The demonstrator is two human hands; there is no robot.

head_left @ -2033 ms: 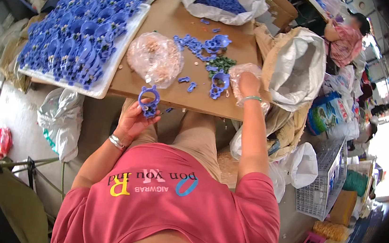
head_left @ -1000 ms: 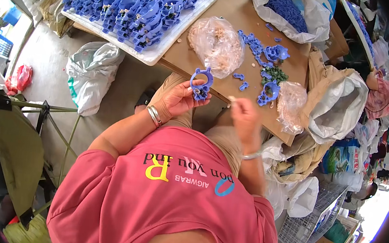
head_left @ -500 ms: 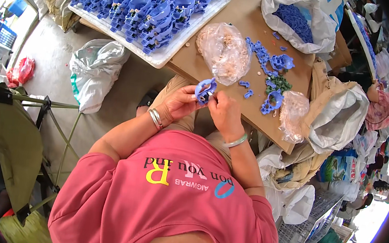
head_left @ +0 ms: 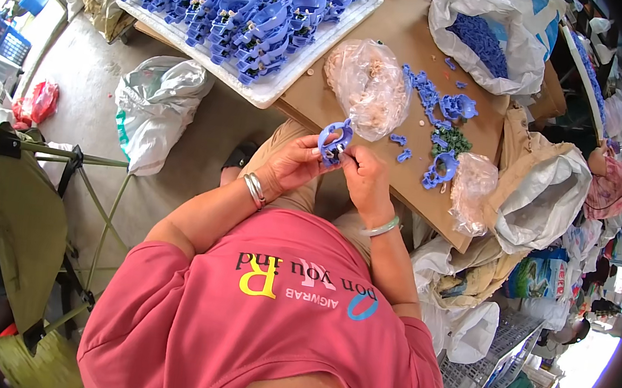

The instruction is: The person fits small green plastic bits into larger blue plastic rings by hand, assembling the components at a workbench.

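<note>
My left hand grips a blue cup-shaped plastic piece above my lap, its round opening turned upward. Fingertips of my right hand are pinched at the right side of that piece, where small white and dark bits show; what they pinch is too small to make out. Beyond my hands, on the brown table, lie a clear bag of pale pink small parts, loose blue parts, a little pile of green pieces and another blue cup piece.
A white tray crowded with blue assembled pieces sits at the table's far left. An open white sack holds small blue parts at the back. A second pink bag lies near the right edge. A folding chair stands left.
The blue cup piece has tilted a little in my left hand, showing more of its opening. My right fingertips stay beside it; the whole view has shifted slightly.
</note>
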